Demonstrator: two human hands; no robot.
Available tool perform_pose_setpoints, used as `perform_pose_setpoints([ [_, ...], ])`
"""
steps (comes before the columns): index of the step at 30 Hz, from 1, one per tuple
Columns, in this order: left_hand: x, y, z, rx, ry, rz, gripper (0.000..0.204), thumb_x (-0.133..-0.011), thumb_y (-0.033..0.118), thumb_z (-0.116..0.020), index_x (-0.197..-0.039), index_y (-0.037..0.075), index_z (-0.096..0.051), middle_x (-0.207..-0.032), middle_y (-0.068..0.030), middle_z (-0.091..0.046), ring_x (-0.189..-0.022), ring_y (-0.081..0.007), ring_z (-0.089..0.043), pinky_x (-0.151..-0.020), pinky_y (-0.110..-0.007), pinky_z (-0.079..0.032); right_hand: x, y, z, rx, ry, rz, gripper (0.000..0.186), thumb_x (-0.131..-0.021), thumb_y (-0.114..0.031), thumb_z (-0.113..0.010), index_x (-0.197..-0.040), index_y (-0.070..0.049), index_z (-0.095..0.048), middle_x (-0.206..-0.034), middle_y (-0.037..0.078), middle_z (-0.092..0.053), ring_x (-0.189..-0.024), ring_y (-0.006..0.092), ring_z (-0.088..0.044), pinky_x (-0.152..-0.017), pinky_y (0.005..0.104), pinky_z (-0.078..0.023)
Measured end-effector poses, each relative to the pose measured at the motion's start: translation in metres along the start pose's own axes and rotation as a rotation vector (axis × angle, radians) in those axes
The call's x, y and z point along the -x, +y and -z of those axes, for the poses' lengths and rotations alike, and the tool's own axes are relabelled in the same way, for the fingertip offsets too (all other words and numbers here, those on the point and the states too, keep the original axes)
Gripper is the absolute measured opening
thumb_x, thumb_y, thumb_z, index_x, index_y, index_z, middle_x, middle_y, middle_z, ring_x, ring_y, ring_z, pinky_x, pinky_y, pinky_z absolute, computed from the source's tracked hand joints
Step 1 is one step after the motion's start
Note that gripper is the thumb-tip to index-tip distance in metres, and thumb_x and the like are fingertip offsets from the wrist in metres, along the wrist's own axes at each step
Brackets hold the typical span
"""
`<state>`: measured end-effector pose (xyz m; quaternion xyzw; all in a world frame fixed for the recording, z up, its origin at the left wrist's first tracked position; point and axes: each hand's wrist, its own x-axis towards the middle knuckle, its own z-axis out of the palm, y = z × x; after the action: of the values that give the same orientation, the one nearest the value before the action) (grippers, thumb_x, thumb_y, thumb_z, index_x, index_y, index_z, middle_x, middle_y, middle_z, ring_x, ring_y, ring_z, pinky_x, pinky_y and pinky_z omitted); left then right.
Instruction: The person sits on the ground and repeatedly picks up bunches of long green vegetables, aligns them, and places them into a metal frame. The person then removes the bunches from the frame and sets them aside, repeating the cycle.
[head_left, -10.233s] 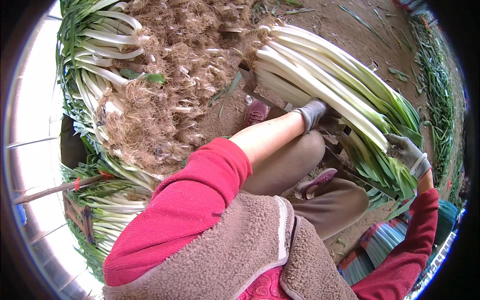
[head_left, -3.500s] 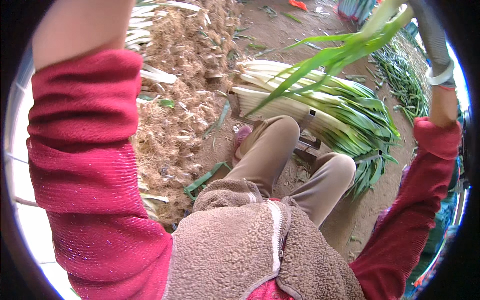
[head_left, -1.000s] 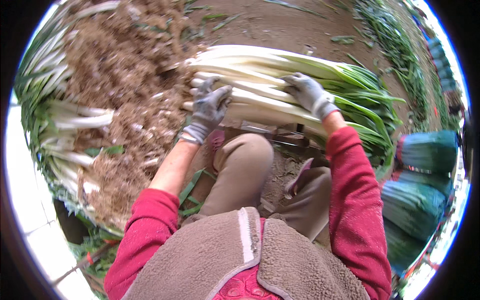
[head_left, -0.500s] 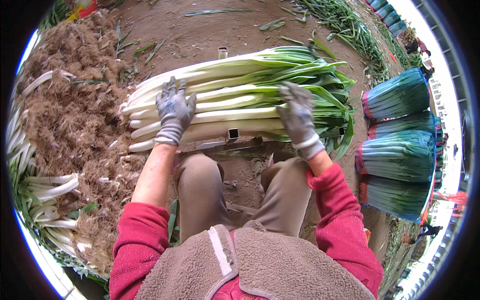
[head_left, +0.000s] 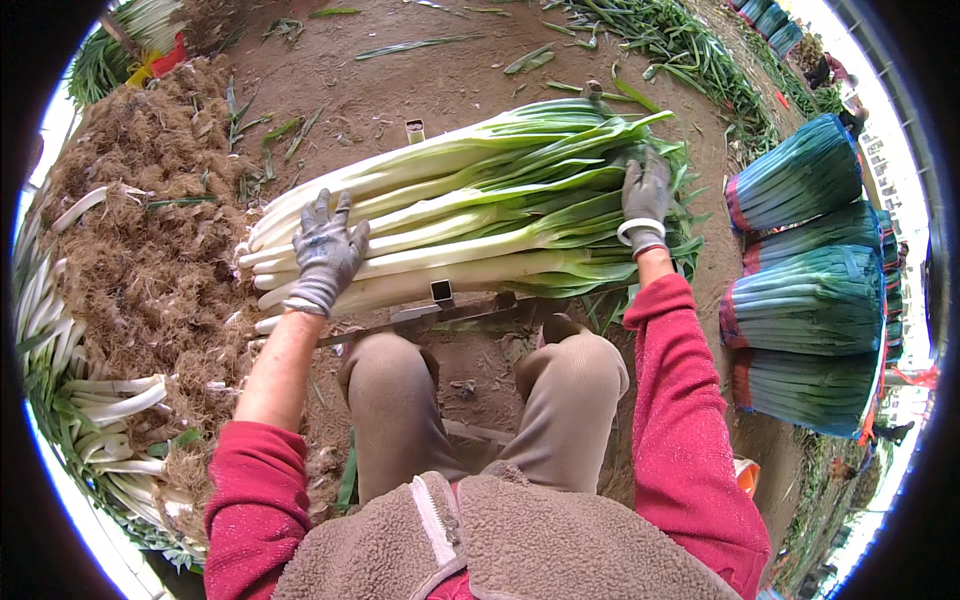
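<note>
A thick bundle of large green onions lies crosswise over a low metal frame in front of my knees, white ends to the left, green leaves to the right. My left hand, in a grey work glove, rests on the white stalks near the root end, fingers spread. Over at the leafy end, my right hand, also gloved, presses on the green tops with its fingers stretched forward; the fingertips are partly lost among the leaves. A white band circles the right wrist.
Brown heaps of root trimmings cover the ground at left, with loose green onions beyond them. Wrapped bundles of green onions stand at right. Cut leaves are strewn at the far right. A metal post rises behind the bundle.
My right hand has slid rightward from the middle of the stalks to the leaf tops. My left hand has shifted slightly left and nearer. The leaves look more gathered.
</note>
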<state>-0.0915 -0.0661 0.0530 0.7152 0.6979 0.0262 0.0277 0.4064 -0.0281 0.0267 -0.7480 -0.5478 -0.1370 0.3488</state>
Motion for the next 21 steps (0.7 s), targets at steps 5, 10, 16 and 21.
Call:
perform_pose_setpoints([
  [5, -0.015, -0.034, -0.004, -0.085, 0.059, -0.096, 0.075, -0.091, 0.059, -0.048, -0.151, 0.014, -0.037, -0.153, -0.0189, -0.036, -0.143, -0.0346, -0.032, -0.116, -0.052, -0.019, -0.003, 0.015, -0.019, 0.318, -0.415, -0.451, 0.066, -0.098, -0.061, -0.029, -0.148, -0.019, -0.039, -0.15, 0.019, -0.04, -0.137, 0.0426, -0.038, -0.111, 0.0557, -0.031],
  [10, -0.028, -0.038, -0.02, 0.039, 0.106, -0.037, 0.074, -0.093, 0.058, -0.045, -0.152, 0.016, -0.033, -0.152, -0.0162, -0.039, -0.143, -0.0343, -0.032, -0.117, -0.053, -0.018, -0.002, 0.042, -0.062, 0.168, -0.613, -0.462, 0.062, -0.102, -0.053, -0.026, -0.149, -0.013, -0.038, -0.154, 0.022, -0.033, -0.143, 0.0411, -0.028, -0.117, 0.0491, -0.024],
  [16, -0.012, -0.033, -0.012, 0.017, 0.048, 0.015, 0.071, -0.094, 0.055, -0.045, -0.153, 0.017, -0.032, -0.154, -0.0155, -0.037, -0.144, -0.0331, -0.031, -0.117, -0.051, -0.019, -0.03, 0.015, 0.005, -0.425, 0.123, -0.29, 0.053, -0.098, -0.029, -0.05, -0.144, -0.003, -0.043, -0.144, 0.027, -0.042, -0.133, 0.0417, -0.04, -0.111, 0.0457, -0.033],
  [21, -0.015, -0.031, -0.013, 0.0, 0.025, 0.05, 0.072, -0.092, 0.054, -0.047, -0.152, 0.017, -0.034, -0.155, -0.0166, -0.035, -0.144, -0.0334, -0.031, -0.118, -0.053, -0.017, -0.055, -0.038, 0.0, -0.062, -0.087, 0.214, 0.053, -0.1, -0.041, -0.042, -0.146, -0.013, -0.044, -0.147, 0.018, -0.045, -0.135, 0.0392, -0.04, -0.114, 0.0468, -0.029],
])
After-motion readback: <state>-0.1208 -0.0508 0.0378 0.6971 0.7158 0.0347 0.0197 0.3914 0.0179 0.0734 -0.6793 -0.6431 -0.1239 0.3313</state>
